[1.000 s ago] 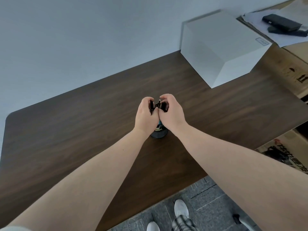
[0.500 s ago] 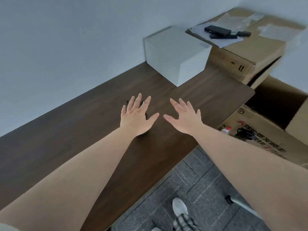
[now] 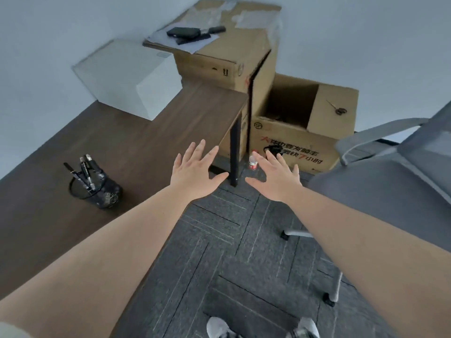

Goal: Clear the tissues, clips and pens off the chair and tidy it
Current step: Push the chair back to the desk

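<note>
Item 1, desk (image 3: 122, 147): I logged the dark wood top to the left of my left hand (image 3: 192, 174), its corner leg just ahead, between both hands.

Item 2, chair (image 3: 380, 189): grey seat and mesh back sat to the right of my right hand (image 3: 278, 179), near but not touching. I judged it light and free-rolling on castors, so I would take it by the stiff seat edge or armrest, not the soft mesh. No tissues, clips or pens showed on the visible part of the seat; the rest lay out of frame.

Item 3, cardboard boxes (image 3: 292, 140): open, beyond my right hand's fingertips.

Item 4, white box (image 3: 127, 76): far ahead of my left hand.

Item 5, pen holder (image 3: 97, 184): black mesh cup with pens (image 3: 85, 169) upright, well left of my left hand. Thin, rigid, light goods.

Item 6, hands: both arms reached forward, palms down, fingers spread, carrying nothing, hovering over the carpet (image 3: 219, 252).
</note>
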`<state>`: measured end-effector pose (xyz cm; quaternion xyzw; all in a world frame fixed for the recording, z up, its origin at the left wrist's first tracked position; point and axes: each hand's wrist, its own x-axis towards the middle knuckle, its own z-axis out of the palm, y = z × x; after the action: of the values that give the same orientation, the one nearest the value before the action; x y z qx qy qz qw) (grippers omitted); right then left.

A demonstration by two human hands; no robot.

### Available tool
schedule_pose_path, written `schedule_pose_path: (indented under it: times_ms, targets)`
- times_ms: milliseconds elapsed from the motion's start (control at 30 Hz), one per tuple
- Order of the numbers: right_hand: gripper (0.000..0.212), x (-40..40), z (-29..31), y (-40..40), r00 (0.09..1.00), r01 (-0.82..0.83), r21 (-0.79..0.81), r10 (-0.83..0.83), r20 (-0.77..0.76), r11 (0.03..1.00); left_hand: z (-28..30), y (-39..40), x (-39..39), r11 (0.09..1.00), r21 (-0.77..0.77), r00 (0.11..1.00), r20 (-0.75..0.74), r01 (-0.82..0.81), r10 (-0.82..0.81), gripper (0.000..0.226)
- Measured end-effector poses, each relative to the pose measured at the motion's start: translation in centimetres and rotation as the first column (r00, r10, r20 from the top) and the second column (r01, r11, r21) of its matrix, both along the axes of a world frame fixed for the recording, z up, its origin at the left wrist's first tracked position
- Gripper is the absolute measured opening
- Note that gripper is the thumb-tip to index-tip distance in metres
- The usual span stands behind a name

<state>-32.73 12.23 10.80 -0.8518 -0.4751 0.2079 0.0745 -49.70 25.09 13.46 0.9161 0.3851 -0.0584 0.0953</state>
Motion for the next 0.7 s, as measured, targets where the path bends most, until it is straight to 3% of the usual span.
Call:
schedule_pose_path:
  times_ms: [400, 700]
  targets:
    - [0.071, 17.8, -3.6, -24.5, 0.966, 0.244, -0.101, -0.251, -0.064, 0.965, -3.6, -19.2, 18.0, 0.984, -0.075, 0.983, -0.078, 0.160, -0.165, 0.074]
    - [0.073, 23.4, -4.1, -41.2, 0.883, 0.462, -0.174, -0.470, 0.001, 0.869, -5.2, -33.0, 26.1, 0.917, -0.117, 0.917, -0.082, 0.381, -0.391, 0.074]
